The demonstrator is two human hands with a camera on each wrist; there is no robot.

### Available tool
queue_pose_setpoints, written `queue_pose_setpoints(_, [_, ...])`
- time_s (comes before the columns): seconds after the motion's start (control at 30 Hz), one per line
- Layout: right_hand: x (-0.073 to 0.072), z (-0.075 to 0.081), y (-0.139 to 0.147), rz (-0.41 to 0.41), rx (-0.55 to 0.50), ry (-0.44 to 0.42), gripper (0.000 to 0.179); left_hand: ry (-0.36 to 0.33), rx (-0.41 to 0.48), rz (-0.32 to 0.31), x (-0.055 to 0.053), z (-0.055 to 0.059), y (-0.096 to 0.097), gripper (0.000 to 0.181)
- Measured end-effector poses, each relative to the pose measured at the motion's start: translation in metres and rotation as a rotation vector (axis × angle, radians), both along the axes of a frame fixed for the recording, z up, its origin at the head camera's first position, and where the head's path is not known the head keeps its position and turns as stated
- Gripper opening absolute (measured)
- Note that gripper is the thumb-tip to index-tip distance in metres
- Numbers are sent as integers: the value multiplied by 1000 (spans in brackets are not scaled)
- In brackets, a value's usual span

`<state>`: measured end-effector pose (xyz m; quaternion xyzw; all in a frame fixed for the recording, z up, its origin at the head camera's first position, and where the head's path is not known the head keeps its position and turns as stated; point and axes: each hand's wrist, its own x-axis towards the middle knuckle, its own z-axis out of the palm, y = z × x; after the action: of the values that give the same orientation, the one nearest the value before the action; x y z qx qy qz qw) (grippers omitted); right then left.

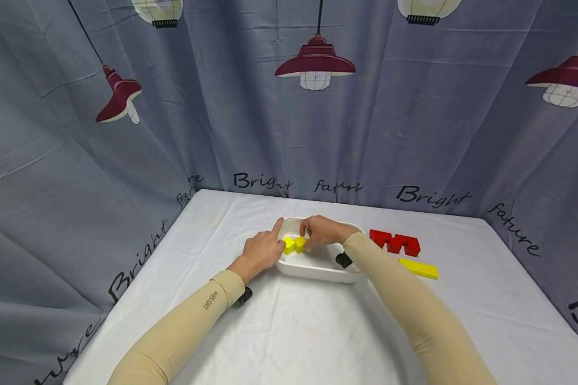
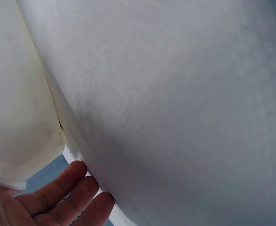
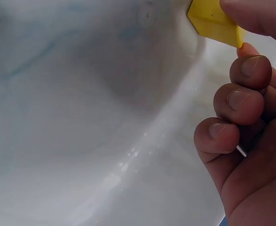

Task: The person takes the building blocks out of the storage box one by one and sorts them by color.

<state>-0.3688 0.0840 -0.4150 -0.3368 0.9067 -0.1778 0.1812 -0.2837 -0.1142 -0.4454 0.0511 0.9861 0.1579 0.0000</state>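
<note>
A white, roughly rectangular container point(image 1: 313, 275) with rounded corners sits on the table. Inside, toward its left end, are two small yellow blocks point(image 1: 289, 245) side by side. My right hand point(image 1: 325, 231) reaches over into it and pinches the right-hand yellow block point(image 3: 213, 21) between thumb and index finger, the other fingers curled. My left hand point(image 1: 263, 248) holds the container's left end, its index finger stretched along the rim. The left wrist view shows three of its fingers point(image 2: 83, 190) at the white cloth, below the container's outer wall point(image 2: 20, 94); the thumb is hidden there.
Right of the container lie red notched blocks point(image 1: 395, 242), partly behind the right forearm, and a long yellow bar point(image 1: 419, 268). White cloth point(image 1: 270, 337) covers the table. A grey curtain point(image 1: 250, 133) printed with lamps hangs behind and at the sides.
</note>
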Motion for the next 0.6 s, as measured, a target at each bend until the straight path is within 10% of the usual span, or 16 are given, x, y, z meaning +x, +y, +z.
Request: queue_pose_setpoints(0.6, [3, 1, 5, 6, -47, 5, 24, 0, -1, -6, 2, 2, 0, 67])
